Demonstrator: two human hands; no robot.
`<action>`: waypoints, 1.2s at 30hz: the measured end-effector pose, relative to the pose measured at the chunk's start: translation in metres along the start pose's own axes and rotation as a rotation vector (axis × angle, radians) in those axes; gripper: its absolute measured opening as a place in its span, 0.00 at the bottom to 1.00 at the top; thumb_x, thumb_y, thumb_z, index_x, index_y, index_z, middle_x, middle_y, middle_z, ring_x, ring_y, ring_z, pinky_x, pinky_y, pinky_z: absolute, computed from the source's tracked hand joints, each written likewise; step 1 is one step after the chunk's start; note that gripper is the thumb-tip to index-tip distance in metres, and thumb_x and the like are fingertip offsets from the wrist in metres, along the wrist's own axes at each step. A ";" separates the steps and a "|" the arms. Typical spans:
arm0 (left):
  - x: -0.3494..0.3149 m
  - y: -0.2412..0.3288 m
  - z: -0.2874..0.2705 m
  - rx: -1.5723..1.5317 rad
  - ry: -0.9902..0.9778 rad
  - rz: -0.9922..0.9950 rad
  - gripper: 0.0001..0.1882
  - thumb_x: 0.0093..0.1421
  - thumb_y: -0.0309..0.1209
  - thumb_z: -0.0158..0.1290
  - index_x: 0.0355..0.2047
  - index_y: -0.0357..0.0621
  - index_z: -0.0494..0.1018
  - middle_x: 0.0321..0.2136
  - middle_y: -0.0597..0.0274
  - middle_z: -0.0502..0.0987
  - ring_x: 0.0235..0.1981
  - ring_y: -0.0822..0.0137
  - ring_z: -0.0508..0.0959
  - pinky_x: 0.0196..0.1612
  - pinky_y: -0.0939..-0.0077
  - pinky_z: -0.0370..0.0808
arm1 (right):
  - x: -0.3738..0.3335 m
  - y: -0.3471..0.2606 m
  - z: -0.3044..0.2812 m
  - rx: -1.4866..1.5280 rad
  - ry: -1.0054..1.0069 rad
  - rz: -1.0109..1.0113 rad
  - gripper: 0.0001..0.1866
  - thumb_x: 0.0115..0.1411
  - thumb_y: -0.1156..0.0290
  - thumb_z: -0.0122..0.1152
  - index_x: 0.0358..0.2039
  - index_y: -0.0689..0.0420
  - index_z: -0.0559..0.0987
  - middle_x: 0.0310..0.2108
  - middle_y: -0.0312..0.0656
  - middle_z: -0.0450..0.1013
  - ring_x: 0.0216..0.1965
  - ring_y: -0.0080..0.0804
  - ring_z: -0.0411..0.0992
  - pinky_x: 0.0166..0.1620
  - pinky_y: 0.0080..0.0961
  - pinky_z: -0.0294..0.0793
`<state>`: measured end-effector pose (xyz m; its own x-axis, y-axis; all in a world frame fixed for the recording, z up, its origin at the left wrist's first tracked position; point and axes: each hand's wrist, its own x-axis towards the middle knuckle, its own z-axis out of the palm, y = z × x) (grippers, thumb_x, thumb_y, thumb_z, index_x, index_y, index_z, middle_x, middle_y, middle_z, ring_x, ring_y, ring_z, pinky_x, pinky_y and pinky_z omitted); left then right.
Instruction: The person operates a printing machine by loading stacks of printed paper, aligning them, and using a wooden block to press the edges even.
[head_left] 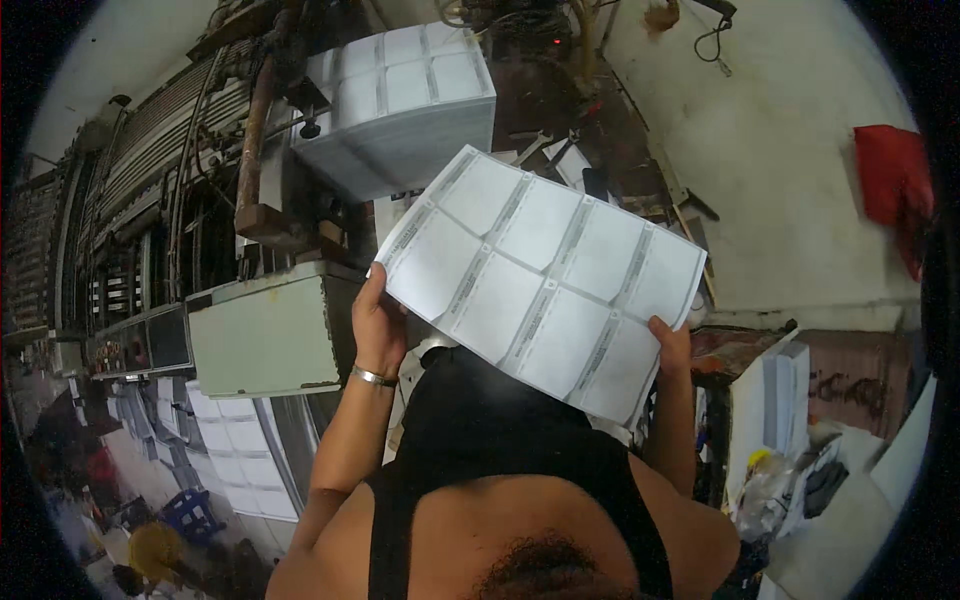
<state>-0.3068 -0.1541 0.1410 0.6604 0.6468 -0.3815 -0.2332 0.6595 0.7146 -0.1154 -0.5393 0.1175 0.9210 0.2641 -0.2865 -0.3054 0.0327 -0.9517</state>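
A large white printed sheet (pixel 545 285), divided into several rectangular panels with narrow grey text strips, is held up in front of me, tilted; whether more than one sheet is there I cannot tell. My left hand (pixel 378 325) grips its left edge near the lower left corner, the thumb on top. At the lower right edge my right hand (pixel 672 345) pinches it, also with the thumb on top. The fingers of both hands are mostly hidden. Beyond the sheet stands a tall stack of similar printed sheets (pixel 400 125), partly overlapped by it.
A big machine with rails and bars (pixel 165 190) runs along the left, beside a pale green metal cabinet (pixel 260 340). Wrenches (pixel 535 147) lie past the sheet. More printed stacks (pixel 240 455) are at lower left. Red cloth (pixel 890 180) hangs at right, above plastic bags (pixel 775 500).
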 end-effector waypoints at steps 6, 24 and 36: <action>-0.002 0.005 0.004 -0.062 0.006 0.036 0.20 0.66 0.42 0.47 0.46 0.38 0.72 0.34 0.68 0.76 0.30 0.77 0.70 0.30 0.82 0.62 | 0.002 0.002 0.006 0.015 -0.022 -0.004 0.25 0.51 0.75 0.63 0.51 0.66 0.70 0.42 0.46 0.74 0.40 0.36 0.74 0.45 0.33 0.75; -0.032 0.041 0.011 0.033 -0.028 0.138 0.17 0.65 0.38 0.50 0.42 0.34 0.75 0.38 0.60 0.79 0.36 0.73 0.77 0.44 0.77 0.71 | 0.012 0.004 0.025 -0.014 -0.175 0.049 0.30 0.58 0.71 0.57 0.59 0.66 0.61 0.51 0.52 0.69 0.49 0.47 0.71 0.52 0.41 0.72; -0.141 0.091 -0.037 -0.140 -0.089 0.547 0.17 0.66 0.32 0.47 0.47 0.28 0.72 0.41 0.57 0.78 0.43 0.71 0.75 0.49 0.77 0.69 | 0.011 -0.063 0.055 -0.125 -0.354 -0.320 0.26 0.60 0.70 0.51 0.57 0.71 0.63 0.51 0.58 0.68 0.51 0.48 0.69 0.53 0.40 0.71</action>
<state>-0.4478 -0.1707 0.2380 0.4731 0.8776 0.0776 -0.6463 0.2859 0.7074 -0.0998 -0.4851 0.1804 0.8185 0.5716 0.0574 0.0310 0.0559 -0.9980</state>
